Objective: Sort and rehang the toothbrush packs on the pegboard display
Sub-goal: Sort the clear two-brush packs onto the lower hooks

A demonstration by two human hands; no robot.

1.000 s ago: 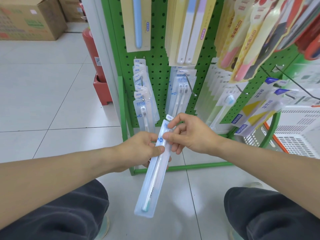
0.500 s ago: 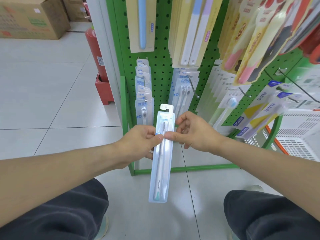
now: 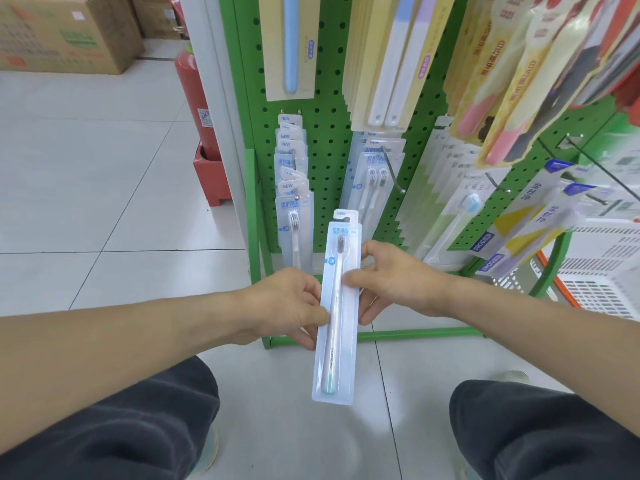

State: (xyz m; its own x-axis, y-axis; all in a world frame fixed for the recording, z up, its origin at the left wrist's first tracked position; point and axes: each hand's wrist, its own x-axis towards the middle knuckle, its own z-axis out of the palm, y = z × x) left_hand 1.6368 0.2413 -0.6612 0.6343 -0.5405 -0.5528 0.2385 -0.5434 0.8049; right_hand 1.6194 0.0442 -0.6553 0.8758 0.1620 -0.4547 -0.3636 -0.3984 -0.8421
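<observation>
1. Holding a long clear blister pack with a white toothbrush inside [image 3: 337,306], I keep it nearly upright in front of the green metal pegboard [image 3: 329,109], its hang tab at the top and the brush's green handle end at the bottom.
2. My left hand [image 3: 289,306] pinches the pack's left edge about halfway up, thumb on the front, the other fingers curled behind.
3. My right hand [image 3: 391,282] grips the right edge a little higher, thumb pressed on the front face, fingers wrapped round the back.
4. The pack hangs free of every hook, just in front of the board's lowest row and above the pale tiled floor [image 3: 104,188].
5. Behind it to the left, a stack of matching clear single-brush packs marked NEW [image 3: 293,202] hangs on one hook.
6. Straight behind, a stack of clear twin-brush packs [image 3: 375,174] hangs on a grey wire hook [image 3: 393,171] whose tip juts out toward me.
7. Higher up hang a beige card with a pale blue brush [image 3: 290,46] and a stack of cream cards with white brushes [image 3: 391,64].
8. To the right sits a white plastic basket with slotted walls and an orange rim [image 3: 602,271]; I cannot tell what is in it.
9. At far left stand a red fire extinguisher [image 3: 194,98] and a brown cardboard box [image 3: 69,32], which looks closed.
</observation>
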